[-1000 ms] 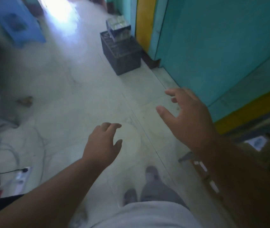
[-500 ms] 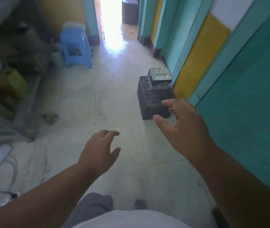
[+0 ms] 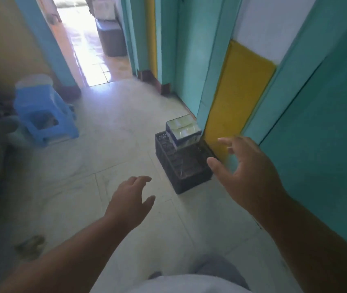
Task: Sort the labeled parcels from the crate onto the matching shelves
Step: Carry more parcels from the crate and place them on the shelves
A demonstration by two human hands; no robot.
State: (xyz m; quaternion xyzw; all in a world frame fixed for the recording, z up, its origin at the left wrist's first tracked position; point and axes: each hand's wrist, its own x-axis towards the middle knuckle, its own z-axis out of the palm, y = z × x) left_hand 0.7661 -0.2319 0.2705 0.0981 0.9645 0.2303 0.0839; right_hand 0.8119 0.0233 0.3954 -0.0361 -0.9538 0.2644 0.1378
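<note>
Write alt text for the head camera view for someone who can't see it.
Both bare hands, left hand and right hand, reach forward, open and holding nothing, toward a dark crate on the floor with stacked parcels sticking out, beside a teal and yellow wall. A blue stool stands left.

We have a single head view, worn high and tilted forward and down along a corridor. Our two forearms enter from the near edge; the tiled floor fills the middle, the teal wall runs close along the right, and a bright doorway lies far ahead.
</note>
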